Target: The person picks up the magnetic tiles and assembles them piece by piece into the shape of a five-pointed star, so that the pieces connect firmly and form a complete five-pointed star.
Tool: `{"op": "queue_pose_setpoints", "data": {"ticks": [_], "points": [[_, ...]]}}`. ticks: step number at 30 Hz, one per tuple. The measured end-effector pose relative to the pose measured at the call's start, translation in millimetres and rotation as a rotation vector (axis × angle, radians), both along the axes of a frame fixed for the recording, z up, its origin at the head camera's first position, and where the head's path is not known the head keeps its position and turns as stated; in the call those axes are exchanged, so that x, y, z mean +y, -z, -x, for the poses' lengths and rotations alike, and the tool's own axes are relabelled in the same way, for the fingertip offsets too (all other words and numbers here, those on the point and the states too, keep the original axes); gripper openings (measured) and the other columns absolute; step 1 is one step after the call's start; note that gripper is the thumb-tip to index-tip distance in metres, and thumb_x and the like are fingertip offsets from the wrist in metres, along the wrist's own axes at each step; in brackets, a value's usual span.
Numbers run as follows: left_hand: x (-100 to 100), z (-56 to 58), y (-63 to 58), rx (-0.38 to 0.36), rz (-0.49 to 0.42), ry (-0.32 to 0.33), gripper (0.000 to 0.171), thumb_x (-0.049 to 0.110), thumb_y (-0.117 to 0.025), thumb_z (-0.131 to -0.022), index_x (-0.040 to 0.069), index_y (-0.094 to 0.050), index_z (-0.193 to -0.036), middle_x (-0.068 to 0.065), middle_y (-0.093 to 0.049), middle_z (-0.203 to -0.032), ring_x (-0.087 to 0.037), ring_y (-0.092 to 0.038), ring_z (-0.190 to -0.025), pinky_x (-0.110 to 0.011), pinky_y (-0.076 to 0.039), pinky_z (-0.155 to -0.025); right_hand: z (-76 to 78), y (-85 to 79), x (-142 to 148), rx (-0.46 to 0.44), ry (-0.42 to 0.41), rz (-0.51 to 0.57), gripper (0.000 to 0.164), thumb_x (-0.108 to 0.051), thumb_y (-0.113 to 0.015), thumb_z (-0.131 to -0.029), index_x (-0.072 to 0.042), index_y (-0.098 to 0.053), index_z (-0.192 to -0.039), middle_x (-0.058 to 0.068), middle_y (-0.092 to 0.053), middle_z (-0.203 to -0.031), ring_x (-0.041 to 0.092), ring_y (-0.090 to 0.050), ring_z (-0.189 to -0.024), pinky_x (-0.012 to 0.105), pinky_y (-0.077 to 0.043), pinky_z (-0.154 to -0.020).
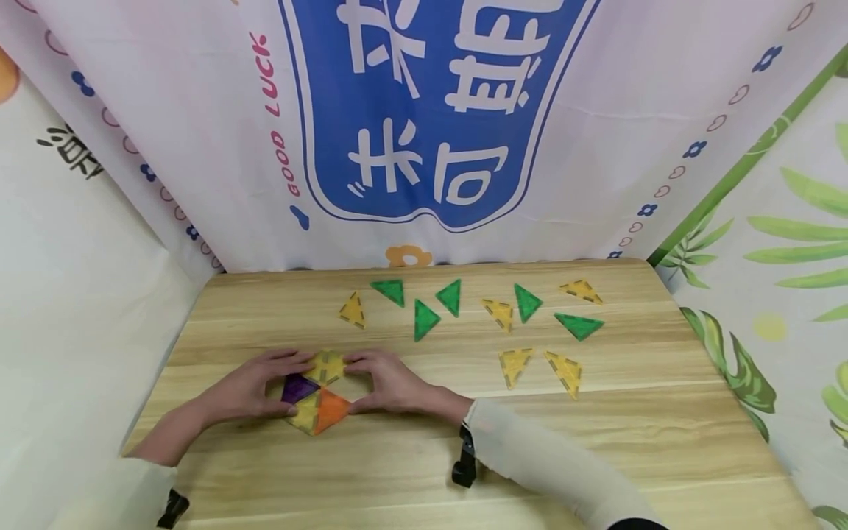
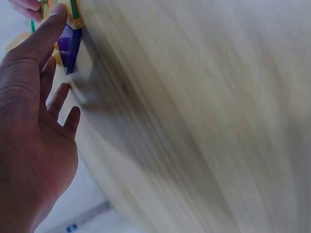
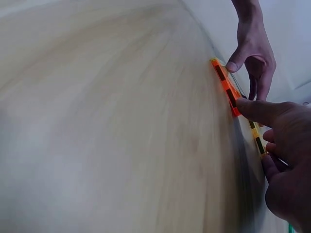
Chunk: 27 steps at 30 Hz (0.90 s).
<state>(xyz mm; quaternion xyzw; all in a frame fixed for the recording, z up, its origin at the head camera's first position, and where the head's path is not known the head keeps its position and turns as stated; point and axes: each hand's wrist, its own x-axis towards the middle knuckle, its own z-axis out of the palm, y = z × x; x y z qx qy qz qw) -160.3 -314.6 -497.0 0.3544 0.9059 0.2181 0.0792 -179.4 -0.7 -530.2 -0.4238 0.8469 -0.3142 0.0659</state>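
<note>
On the wooden table a cluster of flat translucent triangular magnetic tiles lies with corners meeting. It has a purple tile on the left, an orange tile at lower right, a yellow tile below and yellow tiling at the top. My left hand grips the cluster's left side, thumb on the lower yellow tile and fingers at the top. From the right, my right hand holds it, thumb at the orange tile's tip and fingers at the upper yellow edge. Fingertips partly hide the tile edges.
Loose green triangular tiles and yellow triangular tiles lie scattered along the back and right of the table. A printed cloth hangs behind the table's back edge, with more cloth at both sides.
</note>
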Motion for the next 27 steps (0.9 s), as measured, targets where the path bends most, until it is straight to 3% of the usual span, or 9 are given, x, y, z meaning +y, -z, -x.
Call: {"op": "queue_pose_setpoints", "data": {"ticks": [11, 16, 23, 27], "points": [[-41.7, 1.3, -9.5, -0.032, 0.026, -0.058, 0.076, 0.043, -0.093, -0.078, 0.007, -0.069, -0.140, -0.017, -0.061, -0.150, -0.053, -0.047, -0.138, -0.074, -0.045, -0.101, 2.3, -5.7, -45.5, -0.052, -0.018, -0.004, 0.065, -0.034, -0.089, -0.088, -0.006, -0.066, -0.143, 0.004, -0.058, -0.154, 0.015, -0.053, -0.143, 0.022, -0.036, -0.119], [-56.8, -0.8, -8.9, 0.015, 0.048, -0.075, 0.076, 0.043, -0.095, -0.075, 0.005, -0.071, -0.137, -0.017, -0.063, -0.147, -0.053, -0.051, -0.134, -0.072, -0.047, -0.099, 4.9, -4.7, -64.0, -0.042, -0.022, -0.035, 0.066, -0.036, -0.087, -0.090, -0.009, -0.064, -0.146, 0.001, -0.056, -0.157, 0.011, -0.050, -0.145, 0.019, -0.034, -0.120], [-75.1, -3.9, -5.8, 0.070, 0.061, -0.069, 0.077, 0.041, -0.095, -0.072, 0.005, -0.071, -0.135, -0.003, -0.062, -0.150, -0.050, -0.054, -0.128, -0.069, -0.049, -0.095, 4.4, -8.2, -85.2, -0.033, -0.028, -0.079, 0.067, -0.037, -0.086, -0.091, -0.009, -0.063, -0.147, 0.001, -0.054, -0.159, 0.011, -0.048, -0.146, 0.019, -0.032, -0.121], [-82.7, -1.6, -3.7, 0.101, 0.069, -0.064, 0.077, 0.041, -0.096, -0.071, 0.008, -0.071, -0.136, -0.001, -0.062, -0.149, -0.046, -0.057, -0.125, -0.058, -0.052, -0.096, 5.2, -7.0, -93.9, -0.021, -0.011, -0.086, 0.066, -0.037, -0.087, -0.090, -0.009, -0.065, -0.145, 0.000, -0.055, -0.158, 0.010, -0.049, -0.145, 0.017, -0.032, -0.120]]}}
